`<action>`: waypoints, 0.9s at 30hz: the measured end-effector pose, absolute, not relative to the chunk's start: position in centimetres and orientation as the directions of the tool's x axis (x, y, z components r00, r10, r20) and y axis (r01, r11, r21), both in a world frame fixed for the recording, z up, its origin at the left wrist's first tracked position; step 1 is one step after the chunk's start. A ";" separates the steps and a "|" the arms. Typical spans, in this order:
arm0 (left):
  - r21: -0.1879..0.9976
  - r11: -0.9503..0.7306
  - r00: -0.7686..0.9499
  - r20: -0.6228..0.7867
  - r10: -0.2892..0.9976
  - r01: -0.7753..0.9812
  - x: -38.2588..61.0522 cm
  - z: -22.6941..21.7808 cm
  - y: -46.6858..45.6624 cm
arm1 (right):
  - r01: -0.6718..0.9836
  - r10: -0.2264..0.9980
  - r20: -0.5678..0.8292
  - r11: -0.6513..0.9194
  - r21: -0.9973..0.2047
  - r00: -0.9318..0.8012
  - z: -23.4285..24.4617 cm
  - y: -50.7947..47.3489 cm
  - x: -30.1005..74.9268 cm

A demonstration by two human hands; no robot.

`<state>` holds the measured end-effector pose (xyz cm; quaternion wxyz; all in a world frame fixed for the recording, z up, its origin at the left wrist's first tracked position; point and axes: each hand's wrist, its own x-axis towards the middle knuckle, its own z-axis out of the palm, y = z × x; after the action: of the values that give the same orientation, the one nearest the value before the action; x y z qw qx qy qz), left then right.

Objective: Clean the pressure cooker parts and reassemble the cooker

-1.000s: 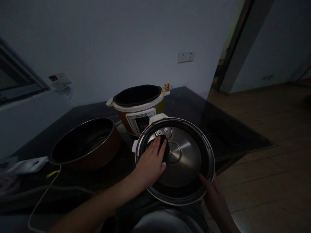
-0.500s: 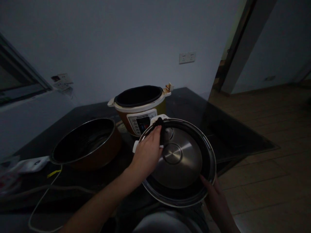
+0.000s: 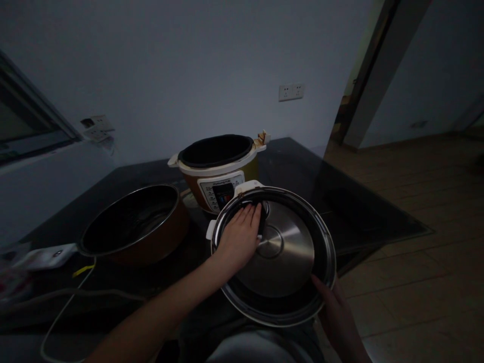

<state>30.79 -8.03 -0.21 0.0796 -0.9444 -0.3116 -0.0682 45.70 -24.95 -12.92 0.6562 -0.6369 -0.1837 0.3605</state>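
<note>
The round pressure cooker lid [image 3: 289, 272] is tilted with its metal inner side facing me. My right hand [image 3: 335, 305] grips its lower right rim, thumb on the inside. My left hand [image 3: 240, 237] presses a dark cloth [image 3: 262, 222] against the inner side near the upper left rim. Most of that cloth lies hidden under the fingers, and its exact kind is hard to make out. Behind the lid stands the electric pressure cooker [image 3: 196, 184], open at the top, with a control panel on its front.
Left of the cooker sits a wide brown pot [image 3: 151, 247] with a dark inside. A white power strip [image 3: 53, 256] and a pale cord [image 3: 62, 315] lie by it on the dark table [image 3: 378, 217]. A wall socket [image 3: 291, 92] is above the table.
My left hand has slid a little right and down over the lid's inner side with the dark cloth. My right hand keeps its hold on the rim.
</note>
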 end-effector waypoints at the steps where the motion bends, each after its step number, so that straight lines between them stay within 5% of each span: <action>1: -0.115 -0.798 0.803 0.173 0.570 0.591 30.7 -0.3 -8.1 | -0.224 0.717 -0.215 -0.085 -0.971 0.663 -13.1 -25.0 45.8; 9: -0.025 -0.856 0.851 0.127 0.509 0.516 30.0 -1.1 -9.7 | -0.177 0.681 -0.179 -0.074 -0.981 0.710 -14.4 -25.4 45.2; 14: 0.385 -0.767 0.796 0.121 0.593 0.513 28.7 -0.1 -9.4 | -0.228 0.679 -0.200 -0.049 -0.972 0.707 -13.1 -25.1 44.7; 17: 0.657 -0.594 0.623 0.234 0.746 0.465 27.9 1.7 -8.4 | -0.212 0.684 -0.182 -0.041 -0.976 0.706 -12.9 -25.1 44.7; 19: 0.739 -0.550 0.483 0.345 0.805 0.388 27.7 3.2 -8.0 | -0.176 0.689 -0.159 -0.046 -0.983 0.708 -13.2 -25.1 45.0; 23: 0.602 -0.710 0.294 0.649 0.702 0.366 28.2 4.8 -8.0 | -0.216 0.701 -0.198 -0.063 -0.974 0.685 -13.9 -25.1 45.3; 25: 0.395 -0.827 0.424 0.720 0.549 0.400 28.9 4.4 -7.8 | -0.245 0.702 -0.218 -0.063 -0.967 0.678 -13.9 -25.1 45.3; 27: 0.191 -0.881 0.644 0.618 0.450 0.433 29.8 3.2 -7.2 | -0.246 0.693 -0.225 -0.071 -0.967 0.685 -13.8 -25.1 45.3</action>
<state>29.81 -7.15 3.18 -0.0128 -0.9066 -0.2436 -0.3443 45.25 -25.10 -13.84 0.6586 -0.6394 -0.1748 0.3562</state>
